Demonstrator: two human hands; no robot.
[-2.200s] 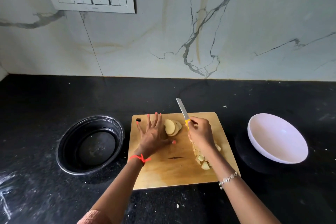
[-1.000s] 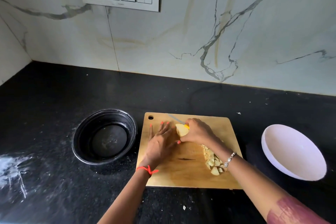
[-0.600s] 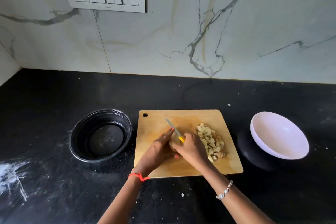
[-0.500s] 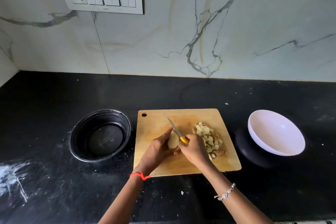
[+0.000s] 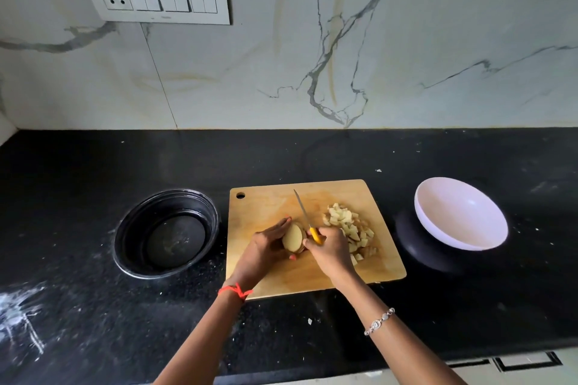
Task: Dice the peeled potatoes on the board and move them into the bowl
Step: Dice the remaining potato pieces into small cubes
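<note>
Midway: we see dice (image 5: 348, 228) heaped on the board (image 5: 266, 206), bowl (image 5: 459, 216) at right empty; left hand (image 5: 262, 251) clasps potato (image 5: 293, 237), right hand (image 5: 330, 248) clasps knife (image 5: 301, 211).

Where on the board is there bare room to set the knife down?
Bare: the far-left corner of the cutting board, between its hole and the left hand, and the near strip between both wrists. Crowded: the middle, where the left hand holds the potato and the right hand the knife, and the right side under the diced pile.
</note>
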